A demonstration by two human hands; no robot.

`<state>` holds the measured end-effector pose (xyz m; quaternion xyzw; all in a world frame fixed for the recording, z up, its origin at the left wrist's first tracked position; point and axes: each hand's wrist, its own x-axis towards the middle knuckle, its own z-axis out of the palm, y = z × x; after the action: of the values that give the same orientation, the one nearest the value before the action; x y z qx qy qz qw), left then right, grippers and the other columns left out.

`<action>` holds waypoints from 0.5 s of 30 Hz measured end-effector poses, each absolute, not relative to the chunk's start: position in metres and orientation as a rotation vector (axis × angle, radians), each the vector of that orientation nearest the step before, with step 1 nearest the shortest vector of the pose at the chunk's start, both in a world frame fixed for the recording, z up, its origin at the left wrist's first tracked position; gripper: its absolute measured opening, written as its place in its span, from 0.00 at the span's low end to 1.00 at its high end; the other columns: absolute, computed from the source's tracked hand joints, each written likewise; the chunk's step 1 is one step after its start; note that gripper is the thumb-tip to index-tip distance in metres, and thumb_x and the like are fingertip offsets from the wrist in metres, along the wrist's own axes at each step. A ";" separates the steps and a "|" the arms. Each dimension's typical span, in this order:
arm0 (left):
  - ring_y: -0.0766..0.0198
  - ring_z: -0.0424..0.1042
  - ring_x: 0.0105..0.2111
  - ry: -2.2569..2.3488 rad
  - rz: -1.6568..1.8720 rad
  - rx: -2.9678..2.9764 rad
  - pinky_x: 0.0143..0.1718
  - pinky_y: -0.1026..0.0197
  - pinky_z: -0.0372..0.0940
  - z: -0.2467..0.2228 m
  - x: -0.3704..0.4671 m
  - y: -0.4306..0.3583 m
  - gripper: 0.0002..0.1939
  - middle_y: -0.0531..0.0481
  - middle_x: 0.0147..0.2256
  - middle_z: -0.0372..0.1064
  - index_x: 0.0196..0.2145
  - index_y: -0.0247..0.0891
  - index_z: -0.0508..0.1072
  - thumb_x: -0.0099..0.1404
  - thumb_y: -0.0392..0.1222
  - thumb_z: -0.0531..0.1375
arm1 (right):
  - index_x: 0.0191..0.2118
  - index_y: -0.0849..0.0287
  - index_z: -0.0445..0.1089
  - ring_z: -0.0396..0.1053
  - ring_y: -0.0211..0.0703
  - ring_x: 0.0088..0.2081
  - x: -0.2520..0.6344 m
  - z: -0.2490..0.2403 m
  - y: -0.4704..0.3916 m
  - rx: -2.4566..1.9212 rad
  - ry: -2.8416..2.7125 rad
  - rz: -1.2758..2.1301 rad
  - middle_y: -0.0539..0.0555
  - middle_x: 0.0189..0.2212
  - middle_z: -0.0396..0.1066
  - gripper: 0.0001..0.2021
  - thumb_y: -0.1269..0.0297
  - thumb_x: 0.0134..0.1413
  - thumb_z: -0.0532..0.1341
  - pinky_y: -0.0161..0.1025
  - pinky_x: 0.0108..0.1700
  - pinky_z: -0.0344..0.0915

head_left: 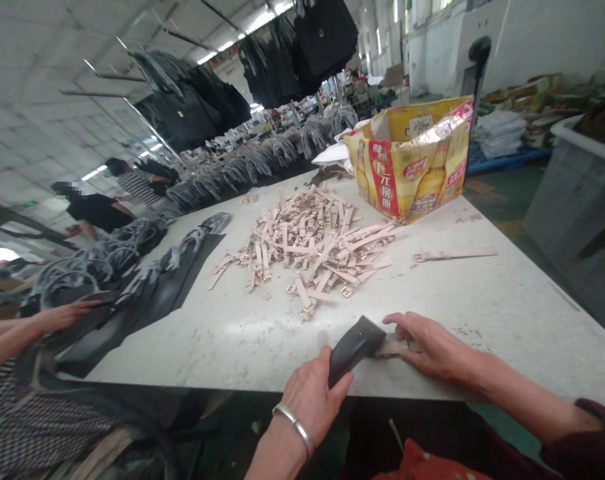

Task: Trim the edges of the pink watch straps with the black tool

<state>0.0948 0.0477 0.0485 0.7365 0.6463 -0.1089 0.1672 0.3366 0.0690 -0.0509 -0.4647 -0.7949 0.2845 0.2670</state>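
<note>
My left hand (315, 393), with a silver bangle at the wrist, is wrapped round a dark handheld tool (355, 350). The tool's head touches or covers the left end of a light strap (390, 348) lying near the table's front edge. My right hand (430, 345) presses the strap's right part with its fingers; the index finger is bent above it. Beyond my hands lies a large heap of pale pink straps with metal buckles (307, 233). One single buckled strap (455, 254) lies apart, to the right of the heap.
A yellow cardboard box (407, 163) stands at the table's back right. Black bag pieces with wrapped handles (172, 283) lie on the left, where another person's arm (42, 323) reaches in. Black bags (327, 40) hang overhead. A grey bin (577, 193) is at right.
</note>
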 end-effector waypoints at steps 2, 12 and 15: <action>0.58 0.72 0.36 1.876 -0.292 2.063 0.33 0.64 0.60 0.046 0.085 0.045 0.20 0.44 0.35 0.72 0.47 0.36 0.64 0.63 0.51 0.50 | 0.52 0.57 0.60 0.65 0.41 0.33 0.354 -0.046 0.082 -1.302 -2.174 0.662 0.53 0.33 0.67 0.22 0.71 0.50 0.57 0.38 0.37 0.61; 0.57 0.73 0.37 2.014 -0.209 1.893 0.38 0.61 0.62 0.042 0.041 0.016 0.20 0.44 0.35 0.74 0.46 0.36 0.65 0.63 0.52 0.48 | 0.42 0.57 0.70 0.66 0.50 0.41 0.456 -0.042 0.172 -1.663 -2.145 0.101 0.57 0.38 0.70 0.14 0.65 0.46 0.60 0.43 0.41 0.61; 0.57 0.73 0.38 2.028 -0.208 1.870 0.38 0.61 0.62 0.043 0.042 0.015 0.21 0.43 0.36 0.74 0.47 0.34 0.65 0.64 0.51 0.48 | 0.44 0.59 0.70 0.65 0.49 0.43 0.416 -0.041 0.182 -1.476 -2.255 0.178 0.58 0.41 0.70 0.14 0.68 0.49 0.58 0.45 0.47 0.60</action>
<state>0.0421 0.0151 0.0429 0.6641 0.7203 -0.0738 0.1863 0.4157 0.1822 -0.0411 -0.5333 -0.8147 0.0642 0.2184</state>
